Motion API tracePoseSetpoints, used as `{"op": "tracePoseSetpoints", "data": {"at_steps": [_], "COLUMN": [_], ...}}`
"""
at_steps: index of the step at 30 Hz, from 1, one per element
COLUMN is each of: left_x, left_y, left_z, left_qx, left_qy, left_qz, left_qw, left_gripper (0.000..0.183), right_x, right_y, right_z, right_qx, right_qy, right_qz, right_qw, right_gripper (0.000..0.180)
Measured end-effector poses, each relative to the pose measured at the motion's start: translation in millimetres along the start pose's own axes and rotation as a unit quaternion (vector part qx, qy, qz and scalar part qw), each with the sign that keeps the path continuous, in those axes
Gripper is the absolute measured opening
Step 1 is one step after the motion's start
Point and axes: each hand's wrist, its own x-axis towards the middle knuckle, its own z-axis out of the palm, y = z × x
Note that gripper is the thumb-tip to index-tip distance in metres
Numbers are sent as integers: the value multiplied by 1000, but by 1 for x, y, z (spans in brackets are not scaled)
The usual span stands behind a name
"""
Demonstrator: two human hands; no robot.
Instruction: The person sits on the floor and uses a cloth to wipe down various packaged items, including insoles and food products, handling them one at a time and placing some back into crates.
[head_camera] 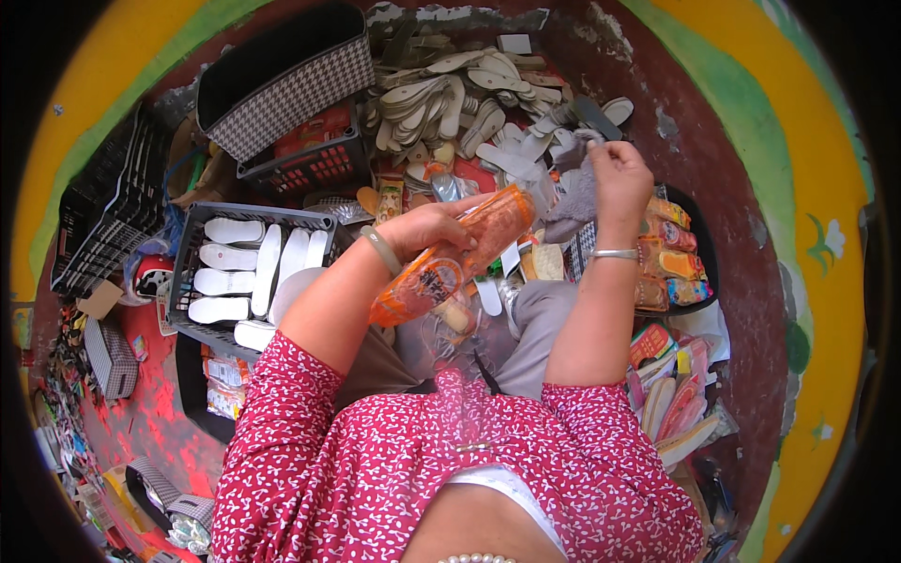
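Note:
My left hand [426, 229] is closed around an orange-printed clear plastic packet [457, 260], which lies slanted across my lap. Something pinkish, perhaps insoles, shows through the film. Between the fingertips of my right hand [621, 174] hangs a grey fuzzy cloth [574, 200], close to the packet's upper end but off to its right. Clear film partly blurs the space between them. Below the packet, a beige insole-like piece [454, 314] shows near my knees. To the left stands a dark plastic crate [257, 345] with several white insoles [267, 271] in it.
A heap of pale insoles [422, 105] covers the floor ahead. At back left, a houndstooth fabric bin [303, 95] rests over another crate [310, 172]. Packed insoles [672, 246] fill a black bin at right; loose insoles [676, 408] lie nearer me. A low painted wall [746, 232] curves around.

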Motion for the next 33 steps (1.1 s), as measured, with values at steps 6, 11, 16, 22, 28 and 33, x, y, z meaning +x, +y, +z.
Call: {"op": "tracePoseSetpoints", "data": {"at_steps": [6, 11, 16, 22, 28, 33], "left_x": [9, 3, 0, -2, -5, -12], "left_y": [1, 3, 9, 11, 10, 8], "left_z": [3, 0, 10, 10, 14, -7], "left_qx": [-70, -109, -29, -25, -31, 7], "left_qy": [14, -6, -5, -21, -31, -56], "left_qz": [82, 114, 86, 85, 59, 86], "left_qw": [994, 987, 996, 996, 997, 995], "left_gripper": [70, 61, 63, 63, 66, 72], "right_x": [-51, -33, -27, -36, -26, 10], "right_y": [-31, -34, -23, -16, -5, 19], "right_z": [38, 22, 19, 31, 28, -7], "right_qx": [-32, -45, -107, -142, -130, -107], "right_qy": [-250, -132, -196, -151, 19, 152], "right_qz": [-41, -120, -220, -239, -291, -65], "right_qw": [967, 983, 950, 949, 948, 980], "right_gripper": [20, 47, 66, 42, 44, 43]}}
